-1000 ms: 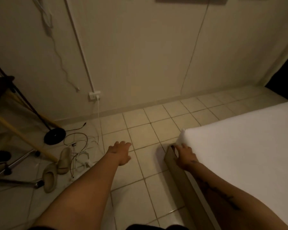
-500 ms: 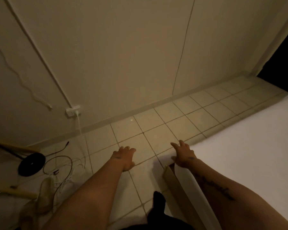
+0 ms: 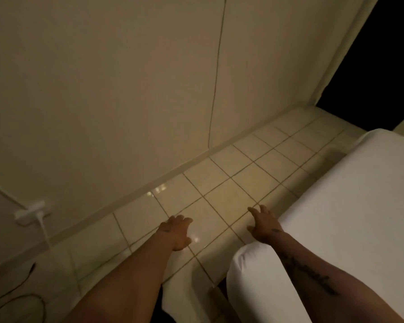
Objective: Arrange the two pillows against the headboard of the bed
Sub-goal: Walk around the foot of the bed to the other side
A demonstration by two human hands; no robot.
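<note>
Dimly, tiled floor (image 3: 219, 173), white bed (image 3: 348, 206), left hand (image 3: 176, 231), right hand (image 3: 265, 226), both grips spread, empty.

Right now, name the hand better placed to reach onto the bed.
Right. The right hand hovers at the white mattress corner, fingers spread and empty; the left hand hangs over the tiled floor, farther from the bed.

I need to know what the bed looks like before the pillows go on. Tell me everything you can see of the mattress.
The mattress is covered in a plain white fitted sheet, smooth and bare on top, with no pillows in view. It fills the right side, running from the rounded near corner by the right forearm to a far corner near the dark doorway. The right hand is open, over its edge beside the tiled floor. No headboard shows.
</note>
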